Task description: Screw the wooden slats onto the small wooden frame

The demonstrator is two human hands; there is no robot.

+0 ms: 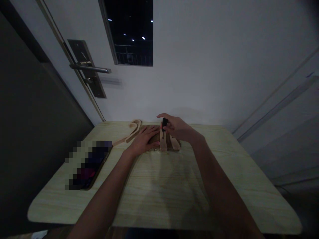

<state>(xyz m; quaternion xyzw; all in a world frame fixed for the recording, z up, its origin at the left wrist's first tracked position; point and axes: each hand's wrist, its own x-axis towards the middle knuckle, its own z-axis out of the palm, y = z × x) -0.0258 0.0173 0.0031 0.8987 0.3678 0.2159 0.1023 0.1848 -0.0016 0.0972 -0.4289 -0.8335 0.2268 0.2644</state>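
Note:
My left hand (145, 140) lies flat with fingers stretched over a brown wooden board (155, 138) near the table's far edge. Fingers of my right hand (177, 127) are closed on the black handle of a small screwdriver (164, 124), held upright. Its short shaft points down at a pale wooden strip (163, 144) that lies across the board. To the right, a second pale wooden piece (175, 143) sits partly beneath my right hand. Whether the tip sits in a screw is too small to tell.
A curved, hook-shaped wooden piece (135, 128) lies left of the board. Nearer on the left is a phone (96, 167), partly blurred out. The pale wood-grain table (154, 192) stands against a white door with a metal handle (92, 68) and a dark window (132, 33).

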